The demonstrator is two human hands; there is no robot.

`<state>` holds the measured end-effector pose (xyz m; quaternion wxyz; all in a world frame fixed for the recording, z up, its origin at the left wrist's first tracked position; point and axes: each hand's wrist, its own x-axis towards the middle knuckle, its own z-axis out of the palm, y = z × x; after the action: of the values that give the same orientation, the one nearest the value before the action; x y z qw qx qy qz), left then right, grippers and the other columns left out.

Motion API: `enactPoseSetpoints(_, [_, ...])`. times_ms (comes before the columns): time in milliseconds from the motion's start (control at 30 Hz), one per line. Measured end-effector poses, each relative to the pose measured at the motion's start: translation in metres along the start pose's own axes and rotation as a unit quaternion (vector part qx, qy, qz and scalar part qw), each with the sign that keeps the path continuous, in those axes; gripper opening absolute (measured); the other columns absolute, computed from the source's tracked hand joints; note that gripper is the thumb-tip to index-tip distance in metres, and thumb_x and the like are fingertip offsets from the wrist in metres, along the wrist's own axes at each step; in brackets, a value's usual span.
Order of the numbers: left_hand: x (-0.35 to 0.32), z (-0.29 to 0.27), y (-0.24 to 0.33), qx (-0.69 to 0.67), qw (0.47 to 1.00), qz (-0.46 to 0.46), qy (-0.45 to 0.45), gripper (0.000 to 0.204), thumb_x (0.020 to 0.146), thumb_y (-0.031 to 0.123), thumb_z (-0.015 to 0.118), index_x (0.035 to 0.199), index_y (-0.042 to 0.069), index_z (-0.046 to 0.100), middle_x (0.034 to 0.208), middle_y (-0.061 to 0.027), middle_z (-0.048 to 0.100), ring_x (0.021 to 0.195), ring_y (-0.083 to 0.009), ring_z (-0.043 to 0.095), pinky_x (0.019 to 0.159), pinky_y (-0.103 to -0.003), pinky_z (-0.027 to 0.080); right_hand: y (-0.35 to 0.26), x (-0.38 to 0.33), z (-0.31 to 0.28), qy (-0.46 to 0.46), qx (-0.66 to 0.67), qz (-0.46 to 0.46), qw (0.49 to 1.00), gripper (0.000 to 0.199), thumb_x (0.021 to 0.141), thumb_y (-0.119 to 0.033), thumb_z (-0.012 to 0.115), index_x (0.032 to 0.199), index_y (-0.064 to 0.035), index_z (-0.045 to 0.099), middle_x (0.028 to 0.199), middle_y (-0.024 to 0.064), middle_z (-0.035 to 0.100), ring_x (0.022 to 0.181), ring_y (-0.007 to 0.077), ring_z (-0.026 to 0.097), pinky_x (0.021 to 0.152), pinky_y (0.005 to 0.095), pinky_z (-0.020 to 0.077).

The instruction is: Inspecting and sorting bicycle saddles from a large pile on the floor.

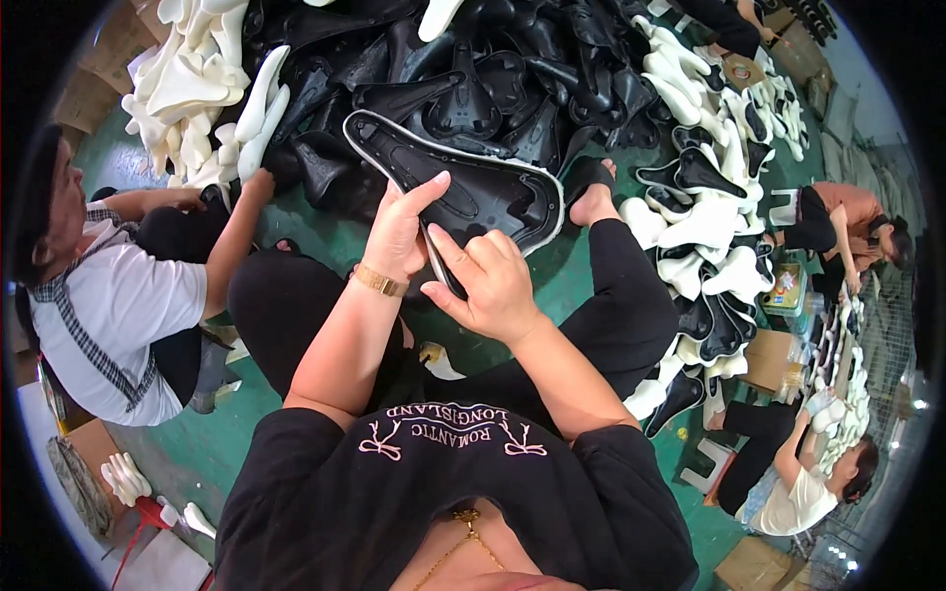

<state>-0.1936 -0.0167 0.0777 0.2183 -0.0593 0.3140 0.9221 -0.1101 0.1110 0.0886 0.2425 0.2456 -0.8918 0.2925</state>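
A bicycle saddle (pixel 498 197) is held over my lap, its hollow black underside facing up and a pale rim running around the edge. My left hand (pixel 402 231), with a gold band at the wrist, grips its near side, thumb over the edge. Against the near lower edge of the same saddle, my right hand (pixel 485 281) is closed, index finger and thumb at the rim. Part of the saddle is hidden behind both hands. Just beyond it lies a large heap of black saddle shells (pixel 463 108).
White foam saddle pads (pixel 187 94) are piled at far left. A mixed heap of white and black saddles (pixel 709 231) runs down the right. A co-worker (pixel 118 305) sits close at left; others work at right, near a cardboard box (pixel 769 360) and a white stool (pixel 707 463).
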Motion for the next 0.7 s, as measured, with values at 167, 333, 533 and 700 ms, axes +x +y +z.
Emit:
enactPoseSetpoints(167, [0.001,0.001,-0.002,0.019,0.999,0.006,0.026,0.026,0.084,-0.003,0.059,0.107,0.005,0.053,0.097,-0.0072,0.062,0.083,-0.0194,0.065,0.073,-0.033,0.057,0.005,-0.001,-0.002,-0.012,0.019,-0.008,1.000,0.059,0.079,-0.044,0.066,0.120,-0.0031,0.060,0.070,0.0050,0.039,0.063,0.0227,0.041,0.059,0.0341,0.0388])
enactPoseSetpoints(333, [0.010,-0.007,0.001,0.027,0.997,0.052,0.041,0.029,0.081,-0.005,0.058,0.108,0.002,0.055,0.099,-0.0102,0.063,0.088,-0.0225,0.065,0.079,-0.036,0.056,0.028,-0.012,-0.023,0.094,0.056,0.067,0.992,0.044,0.077,-0.023,0.071,0.115,-0.0031,0.061,0.088,0.0059,0.055,0.085,0.0221,0.053,0.077,0.0323,0.0449])
enactPoseSetpoints(533, [0.013,-0.011,0.007,0.026,0.997,0.053,0.051,0.028,0.081,-0.003,0.058,0.109,-0.001,0.056,0.100,-0.0130,0.064,0.088,-0.0251,0.066,0.080,-0.037,0.056,0.040,-0.020,-0.012,0.154,0.532,0.487,0.675,0.056,0.086,-0.015,0.067,0.133,-0.0039,0.040,0.127,0.0078,0.050,0.108,0.0180,0.052,0.092,0.0331,0.0448])
enactPoseSetpoints(700, [0.008,-0.008,-0.001,0.082,0.991,0.106,0.014,0.030,0.083,0.002,0.061,0.113,0.003,0.058,0.104,-0.0085,0.065,0.090,-0.0211,0.064,0.083,-0.034,0.053,0.028,-0.027,0.021,0.101,0.624,0.478,0.610,0.044,0.085,-0.009,0.066,0.123,0.0051,0.050,0.117,0.0090,0.061,0.106,0.0201,0.059,0.095,0.0329,0.0432])
